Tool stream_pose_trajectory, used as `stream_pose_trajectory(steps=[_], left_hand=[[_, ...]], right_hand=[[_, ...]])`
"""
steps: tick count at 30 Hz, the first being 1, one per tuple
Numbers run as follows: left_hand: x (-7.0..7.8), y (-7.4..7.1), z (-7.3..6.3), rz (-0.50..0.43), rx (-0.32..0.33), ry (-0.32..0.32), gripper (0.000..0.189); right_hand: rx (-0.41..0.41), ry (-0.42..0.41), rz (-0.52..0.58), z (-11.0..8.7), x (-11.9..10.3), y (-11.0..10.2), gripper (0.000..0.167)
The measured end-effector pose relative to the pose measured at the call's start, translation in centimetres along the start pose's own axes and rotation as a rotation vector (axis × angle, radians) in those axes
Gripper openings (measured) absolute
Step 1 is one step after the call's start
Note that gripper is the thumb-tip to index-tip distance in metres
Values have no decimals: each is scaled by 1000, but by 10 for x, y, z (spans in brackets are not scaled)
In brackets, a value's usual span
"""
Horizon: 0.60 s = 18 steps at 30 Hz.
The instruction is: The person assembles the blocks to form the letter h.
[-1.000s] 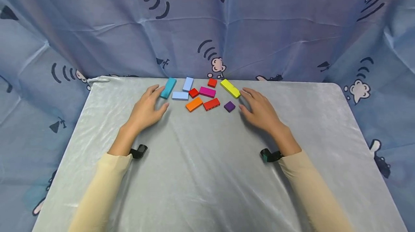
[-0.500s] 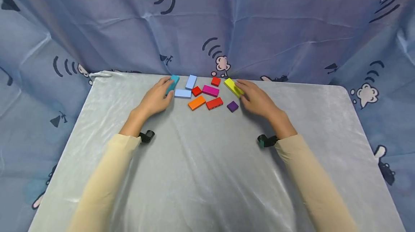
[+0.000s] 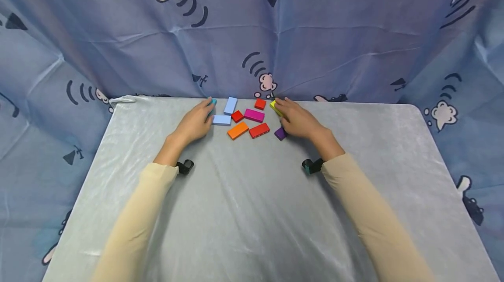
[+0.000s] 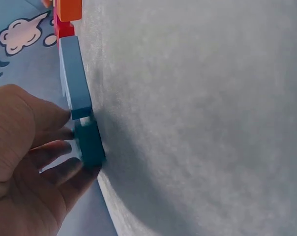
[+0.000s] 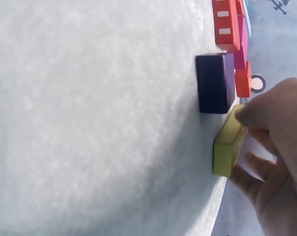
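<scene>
At the left end of a loose cluster of coloured blocks, my left hand (image 3: 195, 121) covers most of a teal block (image 4: 91, 143). Its fingers lie against the teal block's outer end, while the thumb is close by a light blue block (image 4: 75, 78). On the cluster's right, my right hand (image 3: 298, 118) lies over a yellow block (image 5: 228, 145), thumb along one side and fingertips at its end. A purple block (image 5: 215, 83) sits just beside that hand, partly under it in the head view. Both hands have loosely bent fingers.
Between the hands lie another light blue block (image 3: 230, 105), two small red blocks (image 3: 260, 104), a magenta block (image 3: 254, 115), an orange block (image 3: 238, 131) and a longer red block (image 3: 259, 131). The grey cloth-covered table (image 3: 244, 212) ends just behind them at a patterned curtain (image 3: 220, 45).
Both hands have moved inward over the teal and yellow blocks, hiding more of them. These two blocks have shifted slightly toward the middle. The head view has moved a little.
</scene>
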<state>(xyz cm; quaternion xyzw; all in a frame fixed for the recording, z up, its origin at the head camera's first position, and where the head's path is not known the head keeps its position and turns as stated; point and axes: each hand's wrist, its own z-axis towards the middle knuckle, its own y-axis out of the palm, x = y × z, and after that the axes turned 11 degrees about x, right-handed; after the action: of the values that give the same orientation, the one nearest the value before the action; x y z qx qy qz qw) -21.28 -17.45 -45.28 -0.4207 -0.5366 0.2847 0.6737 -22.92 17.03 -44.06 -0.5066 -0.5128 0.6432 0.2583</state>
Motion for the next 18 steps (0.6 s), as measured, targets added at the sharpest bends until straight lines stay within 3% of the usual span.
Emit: stream_pose_trajectory(steps=[10,18], left_hand=[[4,-3,-4,74,-77,-2,58],[-5,-11,-18,113,-135,27,69]], right_hand=[[-50,10,-7,-3,7,0,66],[-109,36,-30,-2,10,-10,77]])
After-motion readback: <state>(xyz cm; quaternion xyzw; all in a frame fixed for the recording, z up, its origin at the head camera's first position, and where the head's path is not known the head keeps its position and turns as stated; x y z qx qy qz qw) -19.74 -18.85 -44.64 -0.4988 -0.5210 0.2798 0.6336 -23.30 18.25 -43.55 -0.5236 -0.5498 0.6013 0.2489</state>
